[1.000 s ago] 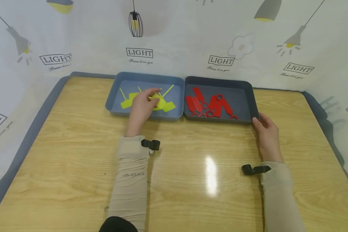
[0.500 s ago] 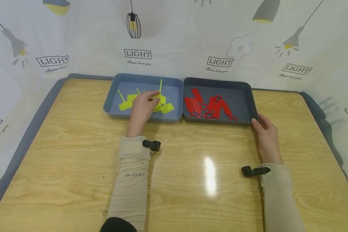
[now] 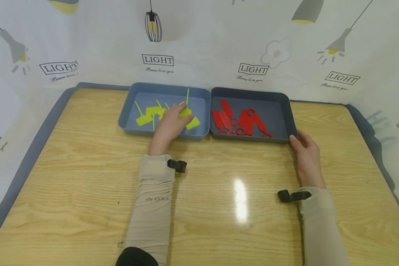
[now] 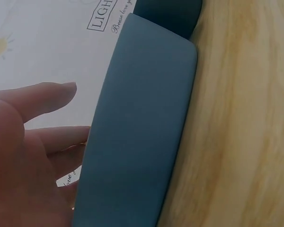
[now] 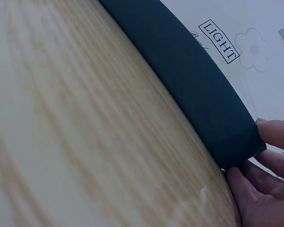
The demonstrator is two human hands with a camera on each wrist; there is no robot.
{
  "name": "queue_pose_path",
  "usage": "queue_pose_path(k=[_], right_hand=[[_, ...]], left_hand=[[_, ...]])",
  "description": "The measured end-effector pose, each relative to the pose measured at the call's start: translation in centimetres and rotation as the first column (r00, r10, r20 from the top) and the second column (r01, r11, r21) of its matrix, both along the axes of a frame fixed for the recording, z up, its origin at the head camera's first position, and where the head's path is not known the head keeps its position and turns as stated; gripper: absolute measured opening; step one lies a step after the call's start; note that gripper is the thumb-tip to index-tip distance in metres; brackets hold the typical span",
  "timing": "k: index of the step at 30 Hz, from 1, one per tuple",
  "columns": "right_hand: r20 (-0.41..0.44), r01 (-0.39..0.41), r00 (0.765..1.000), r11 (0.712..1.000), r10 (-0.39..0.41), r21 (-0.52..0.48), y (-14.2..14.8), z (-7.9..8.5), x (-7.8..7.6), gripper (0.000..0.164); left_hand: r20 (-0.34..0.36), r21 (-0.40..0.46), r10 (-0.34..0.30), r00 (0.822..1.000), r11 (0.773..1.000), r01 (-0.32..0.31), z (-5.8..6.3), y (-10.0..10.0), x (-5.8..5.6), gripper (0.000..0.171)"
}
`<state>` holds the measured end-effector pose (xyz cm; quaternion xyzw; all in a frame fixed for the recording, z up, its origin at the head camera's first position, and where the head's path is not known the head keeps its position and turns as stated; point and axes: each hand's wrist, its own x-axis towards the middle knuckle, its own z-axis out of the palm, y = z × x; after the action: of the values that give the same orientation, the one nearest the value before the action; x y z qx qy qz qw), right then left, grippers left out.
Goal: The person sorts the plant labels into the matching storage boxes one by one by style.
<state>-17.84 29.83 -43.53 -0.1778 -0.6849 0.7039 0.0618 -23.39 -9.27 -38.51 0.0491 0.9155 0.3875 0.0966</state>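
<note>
My left hand (image 3: 171,123) reaches over the front wall of the blue tray (image 3: 199,102), thumb and index finger apart above a pile of yellow tags (image 3: 143,120) with thin stems. One stem (image 3: 187,96) stands up just beyond the index fingertip. In the left wrist view the blue tray's wall (image 4: 137,118) hides the ends of the lower fingers. My right hand (image 3: 308,159) grips the front right corner of the dark grey tray (image 3: 274,112), thumb at the rim and fingers around the corner (image 5: 255,142). Red tags with ring ends (image 3: 247,121) lie inside that tray.
Both trays stand side by side at the back of the wooden table (image 3: 86,177), against a white printed cloth (image 3: 203,44). A dark band (image 3: 241,182) runs around the right wrist, and a similar one (image 3: 177,165) around the left.
My left hand has shifted slightly right, its thumb and index finger now wider apart. A yellow stem that leaned right now stands more upright. My right hand keeps its hold on the dark tray.
</note>
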Motion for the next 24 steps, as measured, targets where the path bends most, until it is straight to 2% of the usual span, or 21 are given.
queue_pose_path(k=[7,13,24], right_hand=[[-0.003,0.001,1.0,1.0,-0.001,-0.016,0.0,0.1,0.0,0.059],[-0.013,0.0,1.0,1.0,0.0,-0.011,0.1,0.0,0.0,0.058],[-0.02,-0.004,1.0,1.0,0.003,-0.03,-0.1,0.1,0.0,0.058]], left_hand=[[-0.019,-0.098,-0.045,0.999,0.994,0.043,-0.2,0.5,-0.1,0.066],[-0.034,-0.158,-0.042,0.999,0.987,0.036,-0.6,0.9,-0.1,0.067],[0.008,-0.238,-0.03,1.0,0.971,0.031,-0.5,1.2,0.3,0.063]])
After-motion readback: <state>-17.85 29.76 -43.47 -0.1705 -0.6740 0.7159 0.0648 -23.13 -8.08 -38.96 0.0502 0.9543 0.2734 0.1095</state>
